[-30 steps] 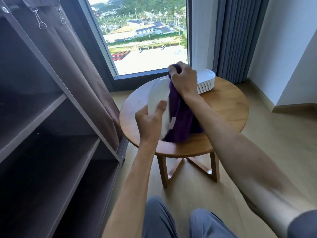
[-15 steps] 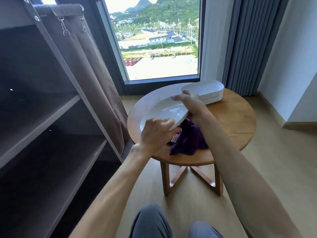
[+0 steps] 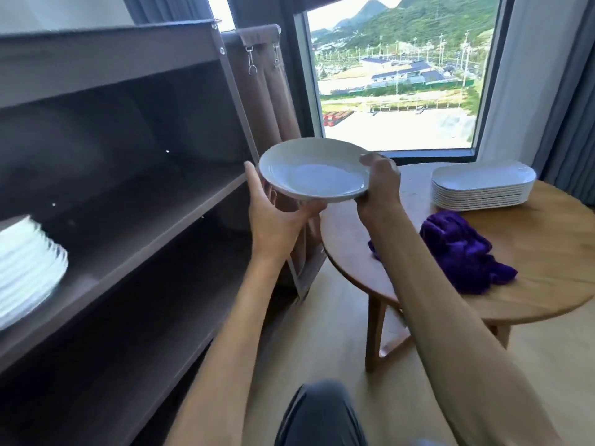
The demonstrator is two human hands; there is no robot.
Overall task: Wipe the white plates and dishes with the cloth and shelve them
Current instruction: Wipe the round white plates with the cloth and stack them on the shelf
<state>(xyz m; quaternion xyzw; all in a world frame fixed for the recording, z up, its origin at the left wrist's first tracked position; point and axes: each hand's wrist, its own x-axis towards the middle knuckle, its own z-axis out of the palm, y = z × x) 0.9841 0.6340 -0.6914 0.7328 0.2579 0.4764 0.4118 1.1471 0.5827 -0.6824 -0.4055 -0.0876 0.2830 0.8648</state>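
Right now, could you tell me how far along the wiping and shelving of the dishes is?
Done: a stack of white plates sits on the shelf. In hand: the left hand and right hand carry a round plate toward it; the purple cloth lies on the table. Left: the stack of oblong dishes.

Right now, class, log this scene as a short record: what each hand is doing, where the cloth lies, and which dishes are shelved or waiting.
Held item: plate, level, in the air between shelf and table
Left hand: grips the plate's left rim from below
Right hand: grips its right rim
Cloth: bunched on the table, untouched
Waiting: dishes stacked on the table
Shelved: stack on the shelf
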